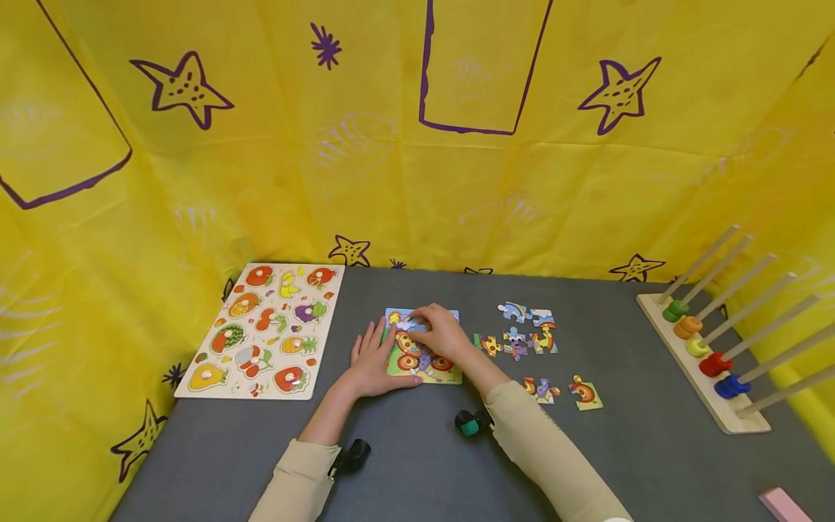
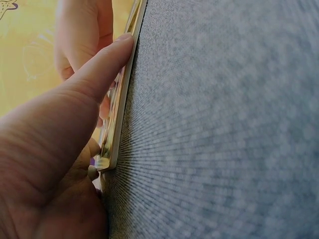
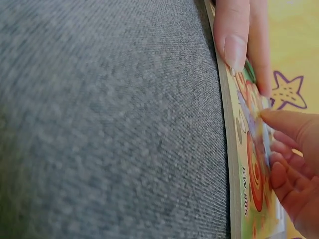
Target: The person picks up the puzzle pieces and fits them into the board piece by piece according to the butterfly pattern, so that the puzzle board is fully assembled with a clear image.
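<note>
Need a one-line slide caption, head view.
Bare left hand and right hand at a colourful rectangular puzzle board, loose printed jigsaw pieces to its right on grey tabletop.

Your left hand (image 1: 373, 365) lies with fingers (image 1: 370, 336) extended and thumb (image 1: 404, 383) spread to its right. Your right hand (image 1: 445, 335), just beside, points toward the left hand with its fingers bent.

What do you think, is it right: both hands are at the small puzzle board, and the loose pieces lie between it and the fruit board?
Not quite: the head view shows the loose pieces between the small puzzle board and the wooden peg stand. The left hand and right hand are indeed at the small puzzle board.
</note>
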